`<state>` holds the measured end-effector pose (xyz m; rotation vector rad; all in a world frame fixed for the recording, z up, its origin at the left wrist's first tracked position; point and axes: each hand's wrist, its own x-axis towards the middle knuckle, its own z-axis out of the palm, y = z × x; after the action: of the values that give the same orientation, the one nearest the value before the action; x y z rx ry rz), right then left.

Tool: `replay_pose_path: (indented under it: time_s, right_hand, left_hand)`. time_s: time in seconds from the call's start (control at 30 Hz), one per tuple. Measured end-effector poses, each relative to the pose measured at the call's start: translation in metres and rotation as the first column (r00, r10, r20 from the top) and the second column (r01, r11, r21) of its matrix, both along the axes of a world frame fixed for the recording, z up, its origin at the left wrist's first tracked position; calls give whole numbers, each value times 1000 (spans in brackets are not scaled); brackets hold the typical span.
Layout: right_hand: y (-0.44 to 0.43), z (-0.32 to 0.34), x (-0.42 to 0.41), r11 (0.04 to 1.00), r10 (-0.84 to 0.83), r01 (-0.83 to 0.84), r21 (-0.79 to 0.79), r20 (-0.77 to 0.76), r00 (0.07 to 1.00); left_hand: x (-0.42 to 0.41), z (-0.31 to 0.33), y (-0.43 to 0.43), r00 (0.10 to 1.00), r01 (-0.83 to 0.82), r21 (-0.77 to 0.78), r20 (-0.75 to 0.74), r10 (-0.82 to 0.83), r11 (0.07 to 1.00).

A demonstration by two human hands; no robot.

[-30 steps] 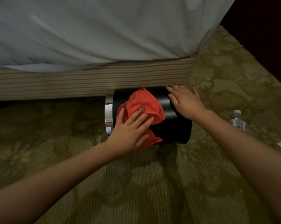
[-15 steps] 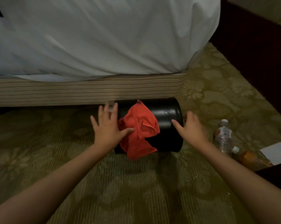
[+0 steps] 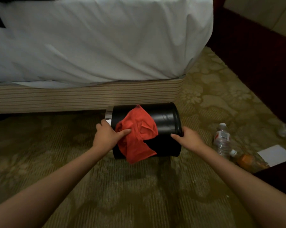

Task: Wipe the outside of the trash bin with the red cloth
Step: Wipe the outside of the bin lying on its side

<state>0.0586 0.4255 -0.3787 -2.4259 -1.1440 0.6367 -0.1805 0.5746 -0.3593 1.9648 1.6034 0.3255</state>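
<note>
Found the black cylindrical trash bin (image 3: 165, 117) lying on its side on the olive-gold patterned carpet (image 3: 139, 195), just in front of the striped beige bed base (image 3: 73, 97), with its shiny chrome rim (image 3: 108, 115) turned leftward and its flat bottom rightward. Saw the crumpled red cloth (image 3: 139, 132) draped over the top and near side of the bin, one corner hanging past the lower edge at the front. Noted the left hand (image 3: 106, 135) clasped on the rim end, fingers curled over the edge and thumb stretched onto the cloth, pressing it against the black wall. Noted the right hand (image 3: 188, 139) wrapped round the bottom end, thumb laid along the near side, fingers mostly hidden behind the edge. Observed both forearms bare, reaching in from the lower corners. Made out a white bed sheet (image 3: 89, 46) hanging over the base above. Spotted, right of the bin and apart from it, a clear plastic water bottle (image 3: 222, 139) on the carpet, an orange-filled plastic bottle (image 3: 247, 162) just beside it, and a flat white sheet of paper (image 3: 275, 154) near both.
</note>
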Motion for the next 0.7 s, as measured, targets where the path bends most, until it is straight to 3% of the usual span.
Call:
replay_pose_path:
  time_s: [0.2,0.33,0.4,0.43,0.5,0.57,0.63,0.7]
  right_hand:
    - [-1,35,8,980,142,-149,-134,-60,988]
    - [6,49,7,966,113,-130,-221,-90,990]
    - [12,50,3,975,96,-86,-207,38,995]
    - [14,47,1,981,85,-54,-185,162,983]
    - [18,40,-7,986,139,-84,-144,429,893]
    - [23,28,-12,955,295,-265,-135,538,790]
    - [28,17,-11,930,362,-350,-115,470,805]
    - [32,7,-6,942,319,-332,-48,441,839]
  left_hand:
    - [-5,17,11,985,55,-136,-156,-77,989]
    - [4,30,24,952,113,-264,-246,-180,958]
    - [16,35,20,892,175,-82,-408,-194,981]
    - [23,36,16,844,295,74,-488,-223,953]
    - [38,32,7,763,569,307,-544,-350,763]
    - [49,21,-2,679,706,294,-541,-496,644]
    - [53,7,-5,672,702,241,-536,-511,670]
    - [50,-4,0,709,664,285,-533,-461,691]
